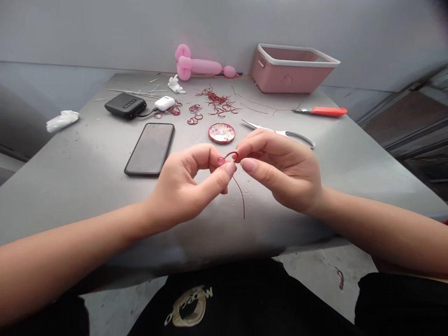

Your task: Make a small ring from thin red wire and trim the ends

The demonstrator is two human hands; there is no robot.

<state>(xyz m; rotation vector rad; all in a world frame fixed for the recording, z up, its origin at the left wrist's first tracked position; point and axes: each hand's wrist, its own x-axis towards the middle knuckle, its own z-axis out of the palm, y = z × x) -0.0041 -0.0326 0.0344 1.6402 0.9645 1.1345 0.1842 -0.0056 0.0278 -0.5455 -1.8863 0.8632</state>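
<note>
Between my hands is a small ring of dark red wire (pixel 231 154) with a pink bead (pixel 221 161) on its left side. My left hand (pixel 199 179) pinches it near the bead with thumb and forefinger. From the right, the thumb and fingertips of my right hand (pixel 280 168) close on the wire's curve. A loose end of wire (pixel 242 196) hangs below the fingers. Just beyond lies a round red-rimmed dish (pixel 221 133) of pale beads. Scissors (pixel 297 137) rest behind my right hand, partly hidden by it.
A phone (pixel 150 149) lies left of my hands, with a black power bank (pixel 125 106) and white earphone case (pixel 164 103) behind. Finished-looking wire rings (pixel 195 120) and red wire scraps (pixel 220 102) lie mid-table. A red-handled knife (pixel 328 111) and pink bin (pixel 287 77) stand right.
</note>
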